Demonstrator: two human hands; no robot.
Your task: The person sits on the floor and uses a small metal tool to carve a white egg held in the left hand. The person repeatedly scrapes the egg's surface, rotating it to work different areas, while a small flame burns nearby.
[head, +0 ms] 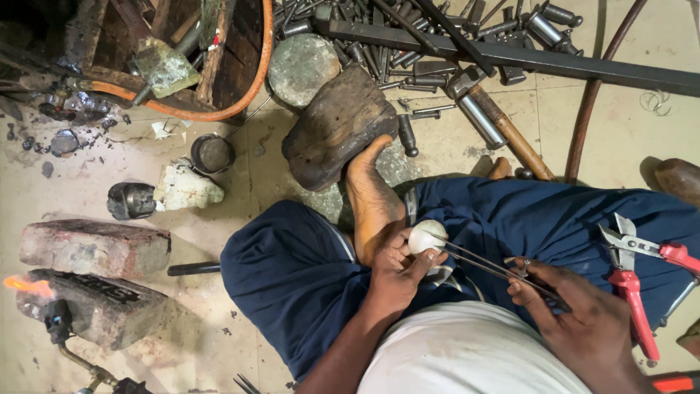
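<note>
White ball (426,235) — left hand (397,266), tweezers (488,264)

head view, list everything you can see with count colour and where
round piece: 1, whitish, held at the lap
tweezers: 1, dark metal, tips at the round piece
snips: 1, red handles, on the right thigh
hammer: 1, wooden handle, floor at top centre
wooden block: 1, dark brown, under the foot
punches: many, dark steel, heaped at top
bricks: 2, grey-brown, floor at left
torch: 1, lit with orange flame, lower left
hose: 1, orange, top left
white lump: 1, floor at left
left hand: holds the round piece
right hand: grips the tweezers
foot: 1, bare, resting on the block
</note>
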